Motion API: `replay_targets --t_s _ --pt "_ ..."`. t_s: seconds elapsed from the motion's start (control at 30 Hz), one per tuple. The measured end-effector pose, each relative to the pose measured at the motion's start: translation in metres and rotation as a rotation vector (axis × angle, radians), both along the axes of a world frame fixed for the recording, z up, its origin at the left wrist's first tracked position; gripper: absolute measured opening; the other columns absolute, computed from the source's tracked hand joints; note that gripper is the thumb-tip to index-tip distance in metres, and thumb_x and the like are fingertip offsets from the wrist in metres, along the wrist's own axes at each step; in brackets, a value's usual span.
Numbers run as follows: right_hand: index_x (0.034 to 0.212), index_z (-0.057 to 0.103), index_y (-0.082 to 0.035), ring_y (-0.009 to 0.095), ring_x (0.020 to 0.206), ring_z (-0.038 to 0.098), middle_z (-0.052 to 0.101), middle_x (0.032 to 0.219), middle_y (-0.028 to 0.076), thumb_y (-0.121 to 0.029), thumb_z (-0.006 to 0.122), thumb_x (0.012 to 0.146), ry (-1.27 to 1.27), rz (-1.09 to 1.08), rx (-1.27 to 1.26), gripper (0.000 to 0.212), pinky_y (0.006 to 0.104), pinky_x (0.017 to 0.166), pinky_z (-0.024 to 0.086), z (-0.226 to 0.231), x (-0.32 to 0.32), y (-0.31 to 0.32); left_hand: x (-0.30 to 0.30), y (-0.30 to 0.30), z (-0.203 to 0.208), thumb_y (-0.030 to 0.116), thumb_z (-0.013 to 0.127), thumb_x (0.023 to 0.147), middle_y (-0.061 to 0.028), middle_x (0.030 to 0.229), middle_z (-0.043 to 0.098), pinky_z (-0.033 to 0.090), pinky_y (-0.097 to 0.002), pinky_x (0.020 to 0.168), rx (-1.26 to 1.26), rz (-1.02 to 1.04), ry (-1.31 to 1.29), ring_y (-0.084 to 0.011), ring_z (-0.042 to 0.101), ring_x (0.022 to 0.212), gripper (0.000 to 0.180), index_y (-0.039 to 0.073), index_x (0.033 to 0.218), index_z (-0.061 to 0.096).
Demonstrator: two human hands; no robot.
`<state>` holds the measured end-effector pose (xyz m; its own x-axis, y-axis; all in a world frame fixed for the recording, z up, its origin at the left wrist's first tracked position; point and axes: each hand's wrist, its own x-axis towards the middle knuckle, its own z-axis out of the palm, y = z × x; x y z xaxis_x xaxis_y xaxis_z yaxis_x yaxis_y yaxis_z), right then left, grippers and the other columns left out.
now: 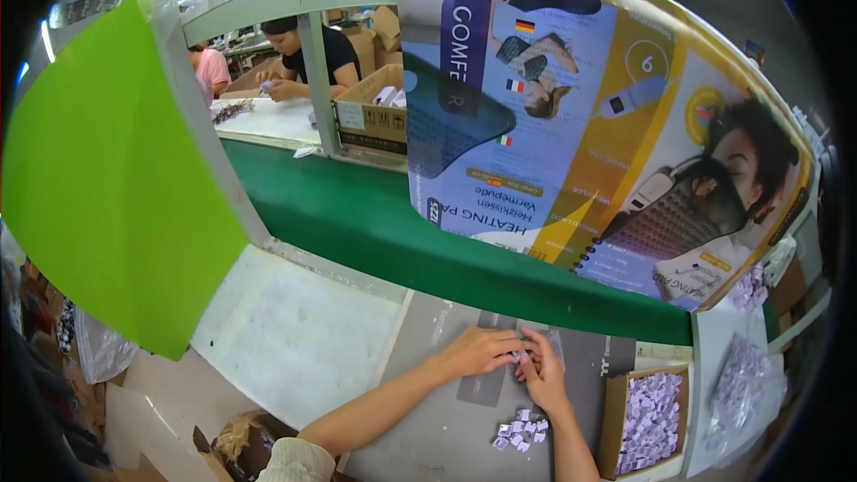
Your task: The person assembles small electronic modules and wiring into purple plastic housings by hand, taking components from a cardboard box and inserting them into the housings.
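Near the flat grey worktop's (446,437) far edge, a small lilac plastic piece (517,356) is pinched in the fingers of left hand (482,351) and right hand (544,378), apparently for steadiness. Loose lilac pieces (520,429) are heaped nearer, presumably for reach.

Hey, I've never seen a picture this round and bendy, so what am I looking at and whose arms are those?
There's no machine arm here: these are a person's own bare hands, seen from a wide fisheye camera worn on their head, looking down. Its lens bends straight edges. The left hand and right hand meet over a grey mat, with a small lilac piece between their fingertips. Nearer the person lies a loose pile of similar pieces; to the right, a cardboard box holds many more. Beyond the mat runs a green strip.
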<state>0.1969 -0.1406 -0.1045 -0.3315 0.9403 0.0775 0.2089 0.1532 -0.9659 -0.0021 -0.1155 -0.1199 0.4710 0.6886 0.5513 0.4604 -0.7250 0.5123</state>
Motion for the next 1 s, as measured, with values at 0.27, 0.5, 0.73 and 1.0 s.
replay_targets --t_s 0.27,0.5,0.73,1.0 --pt "0.142 0.047 -0.004 0.01 0.069 0.06 0.068 0.113 0.011 -0.002 0.05 0.1 0.065 -0.006 -0.059 0.042 0.0244 0.062 0.052 -0.0027 0.0003 0.0027 0.0002 0.0017 -0.0006 0.027 0.072 0.088 -0.0035 0.085 0.065 0.053 -0.0389 0.066 -0.046 -0.014 -0.039 -0.0253 0.066 0.08 0.021 0.019 0.108 0.07" --pt "0.141 0.048 -0.004 0.01 0.069 0.06 0.069 0.111 0.01 -0.001 0.05 0.1 -0.01 -0.034 -0.046 0.042 0.0249 0.061 0.052 0.0004 -0.0022 0.0017 -0.0017 0.0015 -0.0019 0.024 0.074 0.086 -0.0041 0.085 0.063 0.052 -0.0402 0.066 -0.075 -0.024 -0.035 -0.0262 0.066 0.079 0.022 0.017 0.107 0.07" --pt "0.14 0.049 -0.004 0.01 0.066 0.06 0.07 0.109 0.009 -0.002 0.052 0.1 -0.024 -0.029 -0.016 0.04 0.0249 0.059 0.052 -0.0041 -0.002 0.0034 -0.0029 -0.0009 0.0041 0.023 0.074 0.086 -0.0037 0.086 0.063 0.052 -0.0409 0.065 -0.112 -0.011 -0.032 -0.0266 0.065 0.079 0.022 0.018 0.107 0.069" --pt "0.14 0.05 -0.004 0.01 0.067 0.061 0.07 0.109 0.01 -0.004 0.052 0.101 -0.02 -0.043 -0.022 0.039 0.025 0.06 0.052 -0.0027 -0.0021 0.0033 -0.002 0.0015 0.0018 0.022 0.074 0.085 -0.0038 0.087 0.064 0.052 -0.0415 0.065 -0.119 -0.028 -0.047 -0.0272 0.065 0.08 0.02 0.019 0.105 0.069"
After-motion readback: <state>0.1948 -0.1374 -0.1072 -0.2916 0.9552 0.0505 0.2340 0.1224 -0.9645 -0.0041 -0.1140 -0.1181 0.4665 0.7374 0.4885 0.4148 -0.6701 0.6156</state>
